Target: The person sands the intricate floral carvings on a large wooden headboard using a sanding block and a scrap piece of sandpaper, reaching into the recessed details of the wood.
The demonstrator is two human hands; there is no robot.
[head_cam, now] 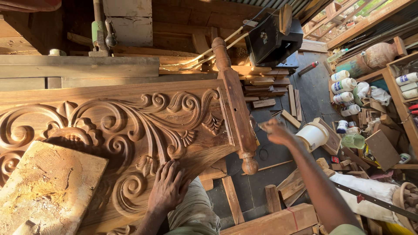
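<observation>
Head view: left hand [167, 187] flat, fingers spread on the scroll-carved wooden panel [130, 126] — blurred right hand [274, 130], grip unclear, near the turned post [237, 104].

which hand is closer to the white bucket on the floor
Right. The right hand reaches out just left of the white bucket, blurred, with a small gap between them. The left hand lies flat on the carved wooden panel, well away from the bucket.
</observation>
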